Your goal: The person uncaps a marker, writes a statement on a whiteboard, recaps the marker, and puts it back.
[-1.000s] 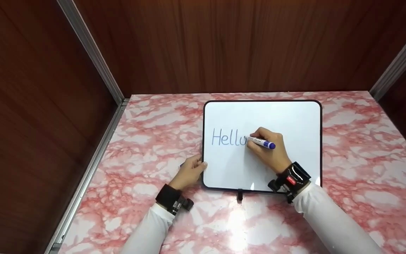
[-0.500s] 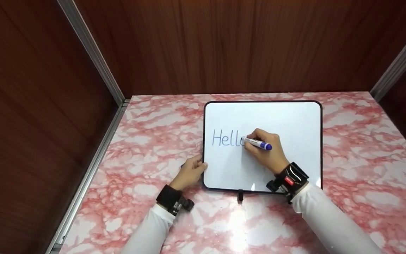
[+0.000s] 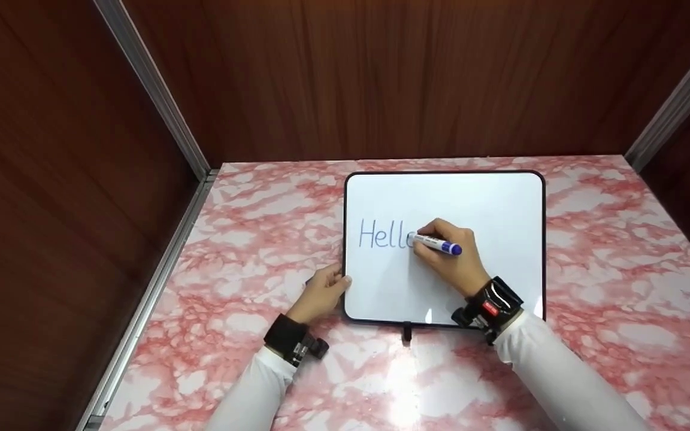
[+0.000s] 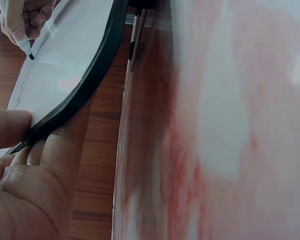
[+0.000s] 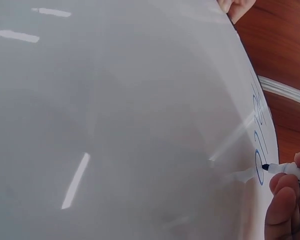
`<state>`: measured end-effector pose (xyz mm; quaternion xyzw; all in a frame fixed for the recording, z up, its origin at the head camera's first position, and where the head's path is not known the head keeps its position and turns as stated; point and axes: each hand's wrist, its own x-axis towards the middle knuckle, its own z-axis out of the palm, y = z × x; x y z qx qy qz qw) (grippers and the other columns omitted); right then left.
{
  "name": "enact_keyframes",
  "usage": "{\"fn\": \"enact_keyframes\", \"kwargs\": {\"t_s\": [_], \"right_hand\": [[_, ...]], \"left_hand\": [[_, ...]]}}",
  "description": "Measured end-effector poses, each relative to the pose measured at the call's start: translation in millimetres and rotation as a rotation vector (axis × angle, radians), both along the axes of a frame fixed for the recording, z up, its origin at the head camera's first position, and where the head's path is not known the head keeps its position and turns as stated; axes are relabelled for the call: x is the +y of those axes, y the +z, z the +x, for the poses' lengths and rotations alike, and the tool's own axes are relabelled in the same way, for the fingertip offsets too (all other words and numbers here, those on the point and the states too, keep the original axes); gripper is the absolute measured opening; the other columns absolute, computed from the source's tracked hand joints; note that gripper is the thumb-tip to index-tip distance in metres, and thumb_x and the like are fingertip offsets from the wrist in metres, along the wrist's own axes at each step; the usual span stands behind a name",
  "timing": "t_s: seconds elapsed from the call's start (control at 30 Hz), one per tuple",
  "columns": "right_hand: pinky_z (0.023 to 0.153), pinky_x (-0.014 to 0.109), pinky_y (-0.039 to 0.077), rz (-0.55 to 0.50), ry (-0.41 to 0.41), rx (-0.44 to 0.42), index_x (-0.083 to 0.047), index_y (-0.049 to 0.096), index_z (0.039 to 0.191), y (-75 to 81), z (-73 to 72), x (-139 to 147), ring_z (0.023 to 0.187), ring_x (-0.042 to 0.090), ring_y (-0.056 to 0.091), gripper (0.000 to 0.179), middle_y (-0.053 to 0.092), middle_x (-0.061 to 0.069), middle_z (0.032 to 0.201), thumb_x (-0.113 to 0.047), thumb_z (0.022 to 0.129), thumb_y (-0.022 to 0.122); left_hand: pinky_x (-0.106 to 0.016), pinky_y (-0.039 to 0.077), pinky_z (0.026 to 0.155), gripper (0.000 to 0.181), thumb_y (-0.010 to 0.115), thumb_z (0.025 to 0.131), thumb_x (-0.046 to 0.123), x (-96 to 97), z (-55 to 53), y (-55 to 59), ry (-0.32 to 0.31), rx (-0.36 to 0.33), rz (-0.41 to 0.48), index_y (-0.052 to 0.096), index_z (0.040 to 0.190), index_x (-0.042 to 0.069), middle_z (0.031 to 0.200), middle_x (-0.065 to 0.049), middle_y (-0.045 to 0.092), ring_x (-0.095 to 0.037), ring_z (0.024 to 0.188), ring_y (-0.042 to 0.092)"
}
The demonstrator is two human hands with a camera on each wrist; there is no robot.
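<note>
Evidently the blue marker (image 3: 439, 243) is in use: it sits over the middle of the whiteboard (image 3: 483, 194), tilted, its blue end pointing away from the lettering and its dark tip at the last letter of the word "Hello" (image 3: 384, 234). From the right wrist view the tip appears to touch the loop of that "o". The right hand (image 3: 453, 254) has thumb and fingers closed together round the marker's barrel, near the writing end. I judge the step in hand to be the finishing of this letter; the next move calls for bringing the loop to a clean close, then lifting the tip clear without smearing the ink.

Meanwhile the left hand (image 3: 321, 291) is clamped on the board's left edge, thumb on the front face and fingers behind, as the left wrist view shows. That steadying grip should stay firm while the tip presses. A scrap of blue (image 3: 308, 280) shows beside this hand, too little to identify. Below the board's near edge juts a black tab (image 3: 406, 332), and around everything spreads the red-and-white marbled table (image 3: 249, 257), backed by a dark wooden panel (image 3: 351, 78)
</note>
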<state>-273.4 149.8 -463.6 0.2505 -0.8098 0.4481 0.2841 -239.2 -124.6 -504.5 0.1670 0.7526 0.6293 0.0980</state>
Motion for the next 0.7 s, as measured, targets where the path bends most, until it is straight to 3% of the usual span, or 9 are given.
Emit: {"fn": "enact_keyframes", "kwargs": {"t_s": [0.2, 0.3, 0.47, 0.63, 0.7], "right_hand": [[0.056, 0.018, 0.047, -0.025, -0.011, 0.008, -0.005, 0.068, 0.085, 0.2, 0.8, 3, 0.062, 0.011, 0.061, 0.012, 0.070, -0.002, 0.079, -0.002, 0.075, 0.076], [0.056, 0.018, 0.047, -0.030, -0.026, 0.005, -0.004, 0.067, 0.085, 0.7, 0.5, 7, 0.061, 0.012, 0.060, 0.013, 0.069, -0.001, 0.078, -0.002, 0.075, 0.076], [0.055, 0.017, 0.046, -0.030, -0.056, 0.007, -0.004, 0.067, 0.085, 1.2, 0.0, 17, 0.061, 0.012, 0.059, 0.013, 0.069, -0.002, 0.076, -0.001, 0.075, 0.075], [0.053, 0.017, 0.045, -0.041, -0.075, 0.001, -0.004, 0.067, 0.085, 1.9, 2.3, 27, 0.059, 0.012, 0.058, 0.013, 0.068, -0.002, 0.074, 0.000, 0.075, 0.075], [0.052, 0.017, 0.044, -0.045, -0.083, 0.000, -0.004, 0.067, 0.084, 1.8, 3.6, 30, 0.058, 0.012, 0.057, 0.013, 0.067, -0.003, 0.073, 0.000, 0.075, 0.075]], "left_hand": [[-0.021, 0.034, 0.045, 0.018, 0.050, 0.100, 0.006, -2.0, -11.7, -26.3, 0.022, 0.014, -0.008, 0.059, 0.111, -0.005, 0.067, -0.003, 0.048, -0.006, 0.047, 0.039], [-0.022, 0.038, 0.048, 0.019, 0.050, 0.100, 0.004, -2.0, -11.9, -27.5, 0.024, 0.013, -0.004, 0.060, 0.112, -0.005, 0.069, -0.001, 0.051, -0.009, 0.050, 0.043], [-0.022, 0.041, 0.050, 0.022, 0.049, 0.099, 0.002, -1.5, -10.6, -23.1, 0.027, -0.004, -0.005, 0.060, 0.116, -0.007, 0.072, -0.005, 0.054, -0.010, 0.053, 0.045], [-0.020, 0.036, 0.046, 0.021, 0.048, 0.099, -0.001, -0.4, -3.3, -5.5, 0.021, -0.007, -0.015, 0.060, 0.114, -0.008, 0.069, -0.007, 0.050, -0.006, 0.048, 0.040], [-0.020, 0.036, 0.046, 0.020, 0.048, 0.099, 0.000, -0.7, -3.2, -4.1, 0.018, -0.006, -0.019, 0.060, 0.113, -0.008, 0.069, -0.006, 0.049, -0.006, 0.048, 0.040]]}}
